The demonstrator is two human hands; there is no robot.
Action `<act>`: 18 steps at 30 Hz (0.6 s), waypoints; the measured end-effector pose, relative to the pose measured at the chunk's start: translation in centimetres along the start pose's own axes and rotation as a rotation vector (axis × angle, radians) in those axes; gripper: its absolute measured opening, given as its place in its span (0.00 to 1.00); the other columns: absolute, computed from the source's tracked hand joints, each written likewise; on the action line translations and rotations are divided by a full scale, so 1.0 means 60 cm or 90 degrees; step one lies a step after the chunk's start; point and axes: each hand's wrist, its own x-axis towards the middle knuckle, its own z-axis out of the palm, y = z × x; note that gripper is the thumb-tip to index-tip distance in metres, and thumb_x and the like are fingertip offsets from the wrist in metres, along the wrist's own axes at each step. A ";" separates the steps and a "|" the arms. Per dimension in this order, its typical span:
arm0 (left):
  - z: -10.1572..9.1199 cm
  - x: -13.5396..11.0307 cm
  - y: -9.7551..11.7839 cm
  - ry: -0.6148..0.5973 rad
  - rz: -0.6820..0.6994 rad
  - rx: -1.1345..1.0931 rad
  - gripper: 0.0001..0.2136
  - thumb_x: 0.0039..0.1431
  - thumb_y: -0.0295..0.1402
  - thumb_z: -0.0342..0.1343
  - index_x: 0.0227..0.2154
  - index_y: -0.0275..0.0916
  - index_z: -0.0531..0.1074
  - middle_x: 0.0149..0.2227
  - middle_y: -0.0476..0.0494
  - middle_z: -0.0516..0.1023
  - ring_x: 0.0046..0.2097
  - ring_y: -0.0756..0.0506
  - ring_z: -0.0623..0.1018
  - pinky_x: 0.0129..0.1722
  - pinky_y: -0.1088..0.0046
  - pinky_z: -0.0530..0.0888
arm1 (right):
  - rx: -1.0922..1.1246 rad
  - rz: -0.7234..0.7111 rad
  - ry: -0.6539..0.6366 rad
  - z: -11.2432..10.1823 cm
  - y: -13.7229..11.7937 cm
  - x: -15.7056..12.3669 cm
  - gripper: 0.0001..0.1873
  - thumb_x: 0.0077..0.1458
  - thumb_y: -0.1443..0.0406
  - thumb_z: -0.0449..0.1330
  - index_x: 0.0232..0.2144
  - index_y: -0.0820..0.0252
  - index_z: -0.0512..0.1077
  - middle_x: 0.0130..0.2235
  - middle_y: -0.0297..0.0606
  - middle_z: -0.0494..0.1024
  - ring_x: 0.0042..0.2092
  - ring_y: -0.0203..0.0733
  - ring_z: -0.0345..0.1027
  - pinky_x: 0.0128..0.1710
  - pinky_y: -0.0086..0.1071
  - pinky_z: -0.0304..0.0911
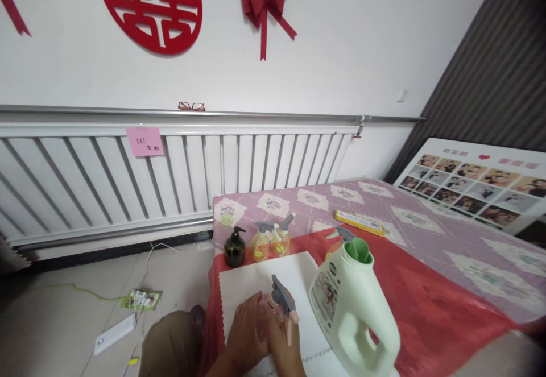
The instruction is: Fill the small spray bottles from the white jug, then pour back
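Note:
A pinkish clear spray bottle (283,298) with a grey trigger head is between my two hands, low in the middle of the head view. My left hand (246,331) wraps round its near left side. On the right side, my right hand (283,340) closes on it below the trigger. Most of the bottle's body is hidden by my fingers. Just right of my hands stands a large pale green jug (367,303) with a moulded handle and a green piece in its mouth. Beneath my hands lies a white sheet (294,269) with a zigzag edge.
Behind the sheet stand a dark pump bottle (234,249) and yellowish spray bottles (260,244). Another spray bottle is partly behind the jug. A yellow flat case (359,222) lies farther back on the patterned tablecloth (409,218). A power strip (142,299) with cables is on the floor.

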 end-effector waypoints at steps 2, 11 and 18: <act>0.002 0.000 -0.001 0.012 0.011 0.006 0.35 0.52 0.41 0.58 0.62 0.41 0.54 0.59 0.33 0.67 0.59 0.34 0.69 0.57 0.51 0.68 | 0.012 0.008 0.012 0.003 -0.003 0.001 0.27 0.56 0.53 0.58 0.55 0.59 0.69 0.46 0.45 0.79 0.48 0.49 0.73 0.49 0.39 0.68; 0.017 -0.004 -0.005 0.140 0.043 0.043 0.39 0.46 0.38 0.61 0.61 0.37 0.52 0.54 0.32 0.72 0.54 0.35 0.74 0.52 0.54 0.73 | -0.115 0.014 0.054 -0.036 -0.070 0.031 0.22 0.53 0.52 0.58 0.42 0.61 0.77 0.36 0.42 0.81 0.38 0.48 0.75 0.39 0.38 0.71; 0.010 -0.005 -0.006 0.081 0.007 0.018 0.41 0.42 0.38 0.62 0.61 0.35 0.53 0.56 0.31 0.70 0.56 0.33 0.72 0.55 0.51 0.71 | -0.140 -0.070 0.098 -0.087 -0.151 0.085 0.20 0.53 0.52 0.58 0.41 0.59 0.75 0.40 0.42 0.80 0.42 0.48 0.73 0.43 0.38 0.68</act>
